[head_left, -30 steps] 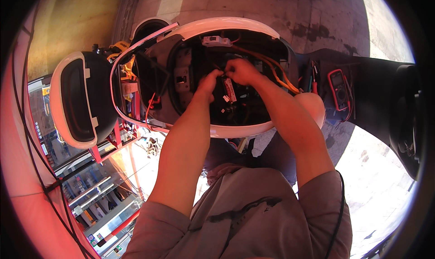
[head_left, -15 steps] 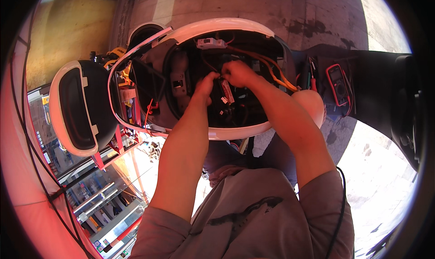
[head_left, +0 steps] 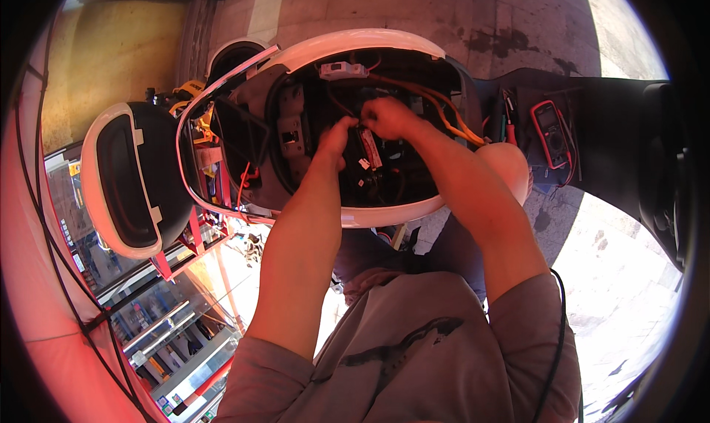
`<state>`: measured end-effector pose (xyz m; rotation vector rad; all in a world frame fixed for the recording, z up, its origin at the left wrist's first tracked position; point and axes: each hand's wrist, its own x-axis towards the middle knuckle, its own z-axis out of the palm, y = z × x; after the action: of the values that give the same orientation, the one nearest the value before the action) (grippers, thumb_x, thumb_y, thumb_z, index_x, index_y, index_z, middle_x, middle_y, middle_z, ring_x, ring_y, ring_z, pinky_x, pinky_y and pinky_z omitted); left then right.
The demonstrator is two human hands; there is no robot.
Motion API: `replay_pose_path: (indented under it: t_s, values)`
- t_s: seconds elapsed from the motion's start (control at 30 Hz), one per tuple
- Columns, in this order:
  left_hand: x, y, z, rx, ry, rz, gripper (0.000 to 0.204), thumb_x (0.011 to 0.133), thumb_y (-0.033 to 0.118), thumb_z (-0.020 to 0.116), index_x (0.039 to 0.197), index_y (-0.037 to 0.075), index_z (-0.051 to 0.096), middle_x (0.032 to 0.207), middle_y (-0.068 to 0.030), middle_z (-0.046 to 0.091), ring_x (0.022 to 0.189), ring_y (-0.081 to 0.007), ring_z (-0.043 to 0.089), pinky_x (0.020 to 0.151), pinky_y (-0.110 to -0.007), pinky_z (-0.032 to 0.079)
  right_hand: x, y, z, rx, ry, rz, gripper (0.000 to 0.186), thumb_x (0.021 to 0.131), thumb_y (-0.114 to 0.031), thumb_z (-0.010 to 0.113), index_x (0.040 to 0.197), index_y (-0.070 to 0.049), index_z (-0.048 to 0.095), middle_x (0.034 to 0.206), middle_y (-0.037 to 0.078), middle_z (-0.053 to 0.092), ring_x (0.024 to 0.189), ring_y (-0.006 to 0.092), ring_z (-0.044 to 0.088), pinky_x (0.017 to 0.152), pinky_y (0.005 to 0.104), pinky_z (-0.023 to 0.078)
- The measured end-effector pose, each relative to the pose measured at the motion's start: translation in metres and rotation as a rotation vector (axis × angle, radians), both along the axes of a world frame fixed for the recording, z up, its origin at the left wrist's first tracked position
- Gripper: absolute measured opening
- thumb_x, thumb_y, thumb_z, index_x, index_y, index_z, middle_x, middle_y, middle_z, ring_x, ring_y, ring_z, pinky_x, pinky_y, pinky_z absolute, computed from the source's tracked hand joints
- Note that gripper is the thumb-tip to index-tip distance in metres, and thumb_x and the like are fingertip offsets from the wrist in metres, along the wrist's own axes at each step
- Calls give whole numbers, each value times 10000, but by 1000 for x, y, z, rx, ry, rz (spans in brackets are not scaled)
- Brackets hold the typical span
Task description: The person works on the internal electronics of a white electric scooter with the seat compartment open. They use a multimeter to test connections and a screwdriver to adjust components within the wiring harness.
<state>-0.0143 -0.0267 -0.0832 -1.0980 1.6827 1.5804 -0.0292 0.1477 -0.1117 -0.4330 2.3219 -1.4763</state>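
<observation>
Red-and-white labelled module lies inside the open scooter body, just below the fingertips. The left hand and right hand are nearly closed, fingertips together, seemingly to steady one small spot; I cannot tell what they grip. Past them, a white switch box sits against the far rim. Well apart rightward rests a multimeter, apparently parked within reach.

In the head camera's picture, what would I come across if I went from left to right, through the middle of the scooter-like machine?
Black-and-cream case → metal bracket → left hand → right hand → red-handled tool → red-edged multimeter.
</observation>
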Motion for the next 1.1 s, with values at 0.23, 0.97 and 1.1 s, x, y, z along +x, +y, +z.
replay_pose_path:
  t_s: [0.23, 0.97, 1.1]
  values:
    - [2, 3, 4, -32, 33, 12, 508, 729, 265, 704, 1134, 3, 543, 978, -162, 638, 781, -282, 657, 699, -405, 548, -1, 3, 3, 69, -4, 44, 209, 781, -188, 665, 955, -74, 680, 938, 166, 685, 923, 343, 652, 806, 430, 517]
    - [2, 8, 13, -33, 12, -9, 433, 749, 278, 692, 1083, 22, 592, 933, -143, 657, 802, -269, 660, 720, -402, 544, -2, 0, 0, 32, 20, 20, 216, 776, -186, 654, 969, -89, 654, 934, 182, 675, 920, 367, 641, 785, 451, 513]
    - [2, 7, 11, -34, 2, -10, 445, 748, 283, 691, 1090, 17, 592, 951, -148, 658, 820, -274, 660, 735, -407, 539, -1, -1, -2, -15, 38, 44, 208, 778, -178, 646, 963, -84, 658, 938, 184, 677, 920, 371, 641, 786, 451, 513]
